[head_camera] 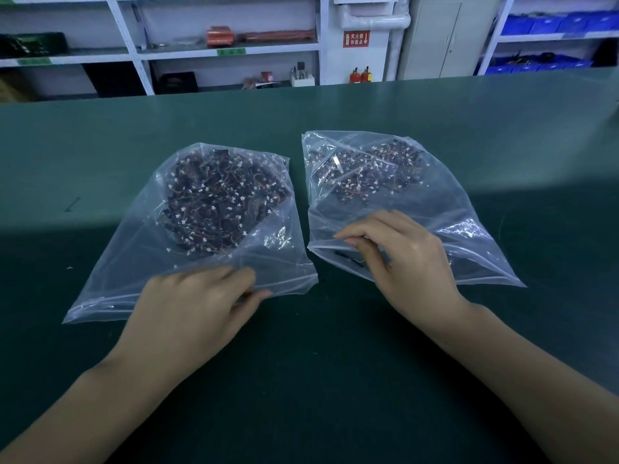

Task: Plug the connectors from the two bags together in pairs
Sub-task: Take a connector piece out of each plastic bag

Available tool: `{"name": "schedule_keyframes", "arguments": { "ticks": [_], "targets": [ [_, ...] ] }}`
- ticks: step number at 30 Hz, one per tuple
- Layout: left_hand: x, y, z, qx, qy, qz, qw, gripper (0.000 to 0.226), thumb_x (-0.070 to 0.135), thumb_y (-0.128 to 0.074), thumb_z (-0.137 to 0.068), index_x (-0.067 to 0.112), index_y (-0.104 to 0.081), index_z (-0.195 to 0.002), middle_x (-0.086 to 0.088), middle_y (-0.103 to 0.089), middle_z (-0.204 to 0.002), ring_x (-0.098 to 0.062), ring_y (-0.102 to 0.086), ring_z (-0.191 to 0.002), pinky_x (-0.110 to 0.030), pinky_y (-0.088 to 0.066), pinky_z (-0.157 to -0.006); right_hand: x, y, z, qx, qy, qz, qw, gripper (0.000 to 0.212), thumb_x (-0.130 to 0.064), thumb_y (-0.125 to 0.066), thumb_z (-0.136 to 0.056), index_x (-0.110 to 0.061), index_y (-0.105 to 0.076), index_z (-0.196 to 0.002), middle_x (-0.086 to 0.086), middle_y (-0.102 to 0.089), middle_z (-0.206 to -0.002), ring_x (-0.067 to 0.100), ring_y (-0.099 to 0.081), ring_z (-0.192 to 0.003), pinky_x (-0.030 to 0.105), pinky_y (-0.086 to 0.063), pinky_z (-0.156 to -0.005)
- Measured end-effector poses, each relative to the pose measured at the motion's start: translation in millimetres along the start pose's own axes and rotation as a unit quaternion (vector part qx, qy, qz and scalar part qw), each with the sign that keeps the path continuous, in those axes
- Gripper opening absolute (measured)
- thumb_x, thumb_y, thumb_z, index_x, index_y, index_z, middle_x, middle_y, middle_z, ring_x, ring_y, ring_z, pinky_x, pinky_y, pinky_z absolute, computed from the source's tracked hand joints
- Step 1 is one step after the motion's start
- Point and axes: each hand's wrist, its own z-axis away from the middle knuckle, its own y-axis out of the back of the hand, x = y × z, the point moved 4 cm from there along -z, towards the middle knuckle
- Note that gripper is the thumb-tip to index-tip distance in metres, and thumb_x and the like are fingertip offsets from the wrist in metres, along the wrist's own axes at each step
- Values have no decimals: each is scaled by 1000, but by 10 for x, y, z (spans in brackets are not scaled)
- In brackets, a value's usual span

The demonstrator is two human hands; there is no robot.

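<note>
Bags lie side by side on the worktop [335,346], both still full of connectors; none is paired yet, so this looks like the picking step. Left hand [197,306] pinches the left bag [110,283] at its mouth. Right hand [402,252] reaches into the right bag [469,236], its grip curled, apparently around a connector [350,259]. Next: draw one out from each.

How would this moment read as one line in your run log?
stage: reaching into bags | left hand: fingers in left bag mouth | right hand: pinching right bag opening | connectors: all bagged, none paired
</note>
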Motion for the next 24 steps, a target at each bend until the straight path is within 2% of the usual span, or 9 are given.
{"name": "schedule_keyframes", "arguments": {
  "ticks": [3,5,7,11,15,18,21,23,24],
  "targets": [
    [-168,46,95,-18,9,5,1000,31,52,-67,-92,21,-69,-88,7,-61,-66,-23,-63,-53,-26,-39,-44,0,-8,3,-1,7,7,1000,13,-7,-70,-101,-13,-80,-105,-2,-73,-95,21,-65,-84,40,-55,-75],
    [-273,75,142,-21,13,0,1000,33,53,-71,-88,24,-77,-100,7,-66,-68,-23,-66,-52,-28,-45,-44,-1,-28,9,-5,12,6,1000,13,-7,-69,-101,-13,-80,-106,-2,-73,-95,21,-66,-85,40,-54,-76],
    [-346,89,187,5,18,-4,1000,22,45,-75,-87,26,-82,-98,6,-70,-68,-24,-67,-50,-29,-46,-45,-4,-48,15,-12,20,8,1000,12,-9,-70,-101,-13,-80,-107,-2,-73,-97,21,-65,-87,41,-53,-78],
    [-393,120,236,95,30,-14,995,11,27,-72,-100,27,-83,-97,6,-69,-62,-20,-62,-46,-30,-45,-43,-55,-106,39,-25,45,12,999,10,-14,-73,-101,-16,-78,-110,-4,-72,-105,24,-64,-92,43,-51,-80],
    [-320,89,160,76,60,11,995,15,32,-69,-100,22,-70,-112,5,-78,-83,-21,-72,-62,-33,-51,-48,-106,-174,67,-44,54,13,998,16,-13,-73,-101,-18,-77,-116,-3,-71,-109,25,-65,-95,45,-52,-79],
    [-246,-55,142,-19,58,48,997,24,39,-57,-104,22,-69,-114,6,-77,-121,-18,-75,-101,-37,-59,-74,-97,-173,72,-47,51,17,997,19,-10,-72,-101,-18,-77,-117,-3,-71,-111,23,-64,-96,44,-53,-80],
    [-265,-222,154,-158,144,61,975,55,42,-33,-109,15,-56,-152,-10,-61,-152,-31,-59,-141,-49,-53,-110,-95,-169,74,-47,48,19,998,20,-9,-71,-100,-19,-76,-117,-3,-70,-111,23,-64,-96,44,-52,-81],
    [-340,-298,113,-200,166,40,965,62,42,-21,-113,12,-26,-167,-11,-18,-177,-28,-13,-166,-48,-16,-134,-104,-178,75,-51,47,20,997,21,-9,-71,-100,-19,-76,-118,-4,-70,-112,23,-63,-97,44,-53,-81],
    [-397,-328,82,-215,183,17,959,60,42,-13,-115,15,-11,-169,-9,2,-177,-25,6,-165,-44,0,-135,-108,-182,74,-54,46,20,997,22,-9,-72,-99,-19,-76,-118,-4,-70,-112,22,-63,-97,44,-53,-81]
  ]
}}
